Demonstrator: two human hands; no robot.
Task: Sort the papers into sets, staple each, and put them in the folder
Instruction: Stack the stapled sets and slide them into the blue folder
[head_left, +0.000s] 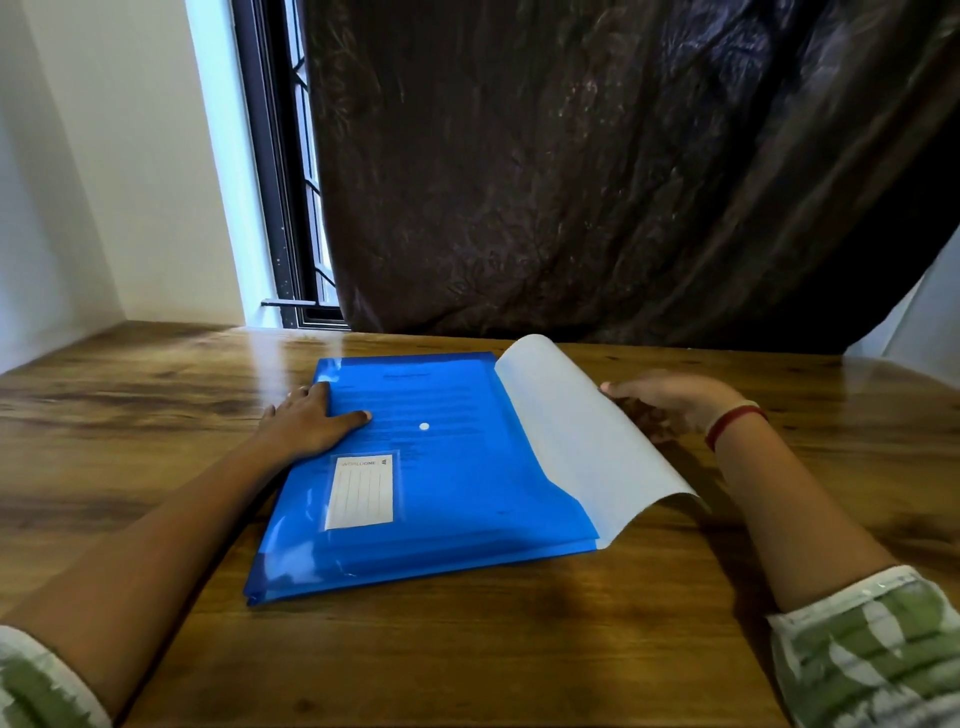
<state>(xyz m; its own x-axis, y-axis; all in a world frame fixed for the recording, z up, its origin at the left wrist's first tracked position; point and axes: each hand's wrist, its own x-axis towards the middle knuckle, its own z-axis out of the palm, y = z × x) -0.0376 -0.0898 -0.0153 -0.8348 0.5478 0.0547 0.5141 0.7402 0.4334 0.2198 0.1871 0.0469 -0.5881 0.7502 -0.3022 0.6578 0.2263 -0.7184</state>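
Note:
A translucent blue folder (447, 483) lies flat on the wooden table (156, 415), a white label pocket and a white snap button on its front. Printed pages show faintly through the plastic. My left hand (306, 421) rests flat on the folder's left edge, fingers straight. A white sheet of paper (576, 441) sticks out of the folder's right side and curls upward. My right hand (670, 402) holds the raised right edge of that sheet, fingers curled behind it. No stapler is in view.
A dark curtain (597, 166) hangs right behind the table's far edge. A window frame (291, 218) and white wall stand at the back left. Bare wood lies to the left, right and front of the folder.

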